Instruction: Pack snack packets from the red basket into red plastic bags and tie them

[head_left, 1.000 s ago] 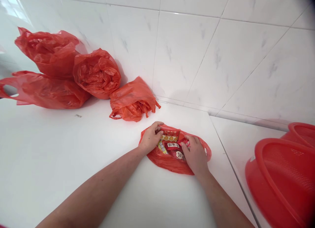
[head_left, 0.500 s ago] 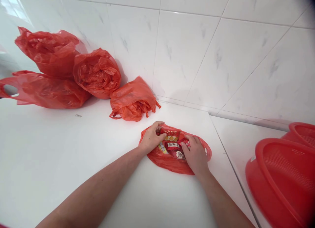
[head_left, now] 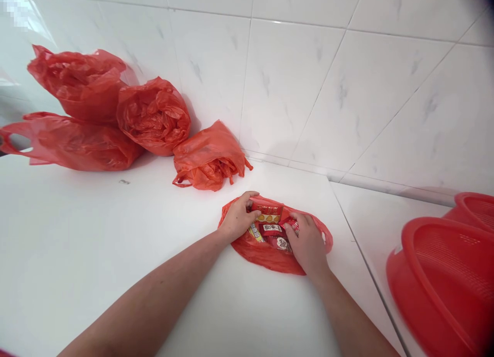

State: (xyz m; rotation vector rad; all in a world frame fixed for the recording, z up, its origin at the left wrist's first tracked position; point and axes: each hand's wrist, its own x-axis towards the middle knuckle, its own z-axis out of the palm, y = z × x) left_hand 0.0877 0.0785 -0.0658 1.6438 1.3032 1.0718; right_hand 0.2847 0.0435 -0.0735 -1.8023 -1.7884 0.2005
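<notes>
A red plastic bag [head_left: 266, 262] lies spread on the white tabletop, its mouth wide and a handle loop at the right. Inside it are several small snack packets, among them a red one with yellow pictures [head_left: 269, 214], a dark red one with white lettering [head_left: 283, 244] and a yellow one [head_left: 255, 232]. My left hand [head_left: 236, 219] is at the bag's left side, thumb and fingers curled around the left end of the pictured packet. On the right, my right hand [head_left: 307, 244] has its fingers bent over a red packet [head_left: 292, 225], which it partly hides.
Several filled red plastic bags [head_left: 154, 118] stand along the tiled wall at the back left. Red plastic baskets [head_left: 436, 274] are at the right, beyond a seam in the tabletop. A small scrap [head_left: 124, 181] lies on the left of the table.
Hardly anything differs: both hands stay at the bag in the same grip, and the whole view has shifted very slightly.
</notes>
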